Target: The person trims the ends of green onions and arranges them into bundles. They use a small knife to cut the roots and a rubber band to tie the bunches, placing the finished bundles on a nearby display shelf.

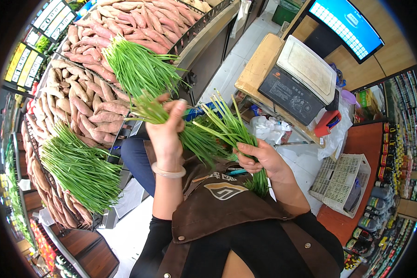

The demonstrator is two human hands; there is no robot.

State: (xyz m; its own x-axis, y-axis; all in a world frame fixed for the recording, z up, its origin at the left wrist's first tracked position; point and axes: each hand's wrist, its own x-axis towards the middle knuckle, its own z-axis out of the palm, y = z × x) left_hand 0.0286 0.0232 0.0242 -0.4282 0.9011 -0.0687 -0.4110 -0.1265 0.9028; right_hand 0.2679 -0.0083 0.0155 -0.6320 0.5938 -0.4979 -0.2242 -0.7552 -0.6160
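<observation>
My left hand [166,132], with a pale bangle [168,171] at its wrist, grips a bunch of green Chinese chives [149,109]; the pale stalk ends point left. In my right hand [255,156] is another bunch of chives [241,135], stalk ends up and leaves hanging down by the brown apron [208,208]. Between the hands more chive leaves [198,139] show, some over the lap. Two large piles of chives, the upper one [139,69] and the lower one [81,168], lie on the sweet potatoes at the left.
Sweet potatoes [80,93] fill black-edged display bins at the left. At the upper right a weighing scale [305,66] stands on a wooden table [257,66], below a lit screen [347,26]. A white plastic crate [340,184] and shelves of bottles are at the right.
</observation>
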